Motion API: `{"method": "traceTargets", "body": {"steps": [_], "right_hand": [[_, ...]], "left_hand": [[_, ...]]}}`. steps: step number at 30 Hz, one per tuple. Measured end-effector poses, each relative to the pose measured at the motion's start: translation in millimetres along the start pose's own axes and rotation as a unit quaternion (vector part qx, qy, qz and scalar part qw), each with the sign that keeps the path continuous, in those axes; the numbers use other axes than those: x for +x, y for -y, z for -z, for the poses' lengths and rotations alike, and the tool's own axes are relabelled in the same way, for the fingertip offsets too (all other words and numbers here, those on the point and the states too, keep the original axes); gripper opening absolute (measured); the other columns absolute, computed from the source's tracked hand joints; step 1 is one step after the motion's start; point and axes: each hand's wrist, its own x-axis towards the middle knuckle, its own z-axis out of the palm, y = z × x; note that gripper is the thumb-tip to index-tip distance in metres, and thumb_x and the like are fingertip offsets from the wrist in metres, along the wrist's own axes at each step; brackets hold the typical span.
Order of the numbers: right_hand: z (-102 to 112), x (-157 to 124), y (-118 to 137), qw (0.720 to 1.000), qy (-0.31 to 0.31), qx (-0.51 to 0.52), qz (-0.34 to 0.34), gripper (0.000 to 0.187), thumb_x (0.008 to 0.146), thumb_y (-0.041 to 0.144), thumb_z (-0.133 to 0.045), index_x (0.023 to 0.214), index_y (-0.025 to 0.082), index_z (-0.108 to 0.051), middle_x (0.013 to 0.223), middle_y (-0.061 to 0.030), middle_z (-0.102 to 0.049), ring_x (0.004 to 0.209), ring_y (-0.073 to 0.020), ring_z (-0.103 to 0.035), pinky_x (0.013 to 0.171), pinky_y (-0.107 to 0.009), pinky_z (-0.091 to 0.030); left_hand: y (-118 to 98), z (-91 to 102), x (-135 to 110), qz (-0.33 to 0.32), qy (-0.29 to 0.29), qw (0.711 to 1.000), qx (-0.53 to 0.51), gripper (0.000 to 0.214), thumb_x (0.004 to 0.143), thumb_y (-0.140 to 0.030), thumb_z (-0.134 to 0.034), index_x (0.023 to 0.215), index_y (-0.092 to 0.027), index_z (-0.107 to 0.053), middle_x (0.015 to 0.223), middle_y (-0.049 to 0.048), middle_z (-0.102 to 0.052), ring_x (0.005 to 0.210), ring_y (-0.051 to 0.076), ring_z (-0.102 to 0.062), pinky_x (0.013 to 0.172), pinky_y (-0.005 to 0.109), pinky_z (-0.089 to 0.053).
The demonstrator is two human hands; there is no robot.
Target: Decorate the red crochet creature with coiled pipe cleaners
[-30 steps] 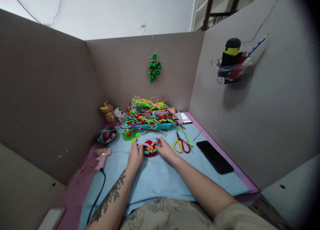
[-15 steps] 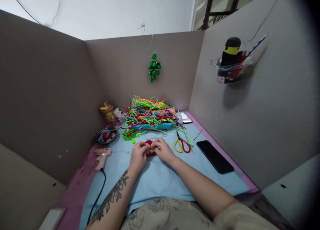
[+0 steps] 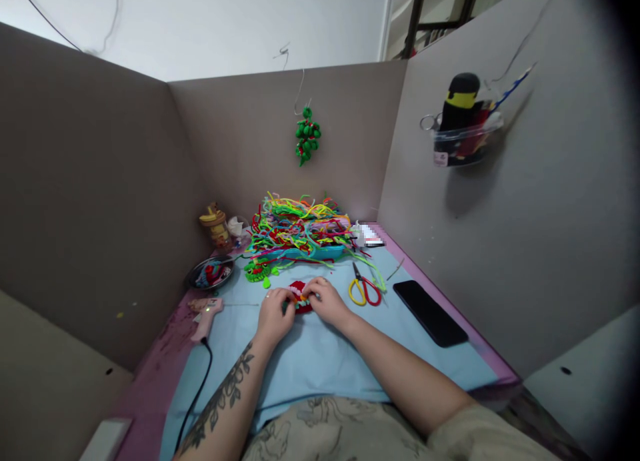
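Between my hands lies a red fuzzy craft piece (image 3: 302,308), apparently of pipe cleaner, with pink, orange and pale teal strips across it. It rests on the pale blue cloth. My left hand (image 3: 275,311) pinches its left side with the fingers bent inward. On the opposite edge my right hand (image 3: 324,299) also has its fingertips closed on the piece. Both hands cover parts of it, so the exact grip is partly hidden. Just beyond sits a green pipe-cleaner figure (image 3: 257,270) with eyes, beside small bright green bits.
A blue tray (image 3: 320,253) heaped with colourful pipe cleaners (image 3: 300,221) stands behind. To the right are scissors (image 3: 365,291) and a black phone (image 3: 430,313). A corded pink glue gun (image 3: 204,317) and a metal bowl (image 3: 211,273) are left. Grey partitions (image 3: 290,94) enclose the table.
My left hand has shifted slightly left, and the fingertips of both hands have drawn a little apart. More of the pink strip and the red piece shows.
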Motion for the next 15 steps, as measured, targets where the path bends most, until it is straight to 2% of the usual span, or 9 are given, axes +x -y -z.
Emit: {"method": "traceTargets", "body": {"steps": [8,15], "right_hand": [[0,1,1,1.0,0.001,-0.008,0.004,0.03,0.071,-0.003,-0.052,0.076,0.02,-0.068,0.085,-0.0033,-0.06,0.089,-0.0181,-0.055,0.086,-0.033,-0.043],[-1,0,1,1.0,0.006,-0.009,-0.003,0.029,0.072,-0.002,-0.052,0.076,0.021,-0.068,0.086,-0.003,-0.06,0.09,-0.0183,-0.055,0.086,-0.033,-0.043]], "left_hand": [[3,-2.2,-3,0.021,-0.004,0.999,-0.025,0.014,0.073,-0.013,-0.054,0.085,-0.02,-0.054,0.08,0.0024,-0.061,0.078,0.02,-0.056,0.073,0.034,-0.045],[6,-10.1,-1,0.031,-0.029,0.997,-0.068,0.012,0.084,-0.018,-0.048,0.094,-0.019,-0.053,0.086,0.0039,-0.062,0.076,0.016,-0.059,0.069,0.028,-0.049]]}}
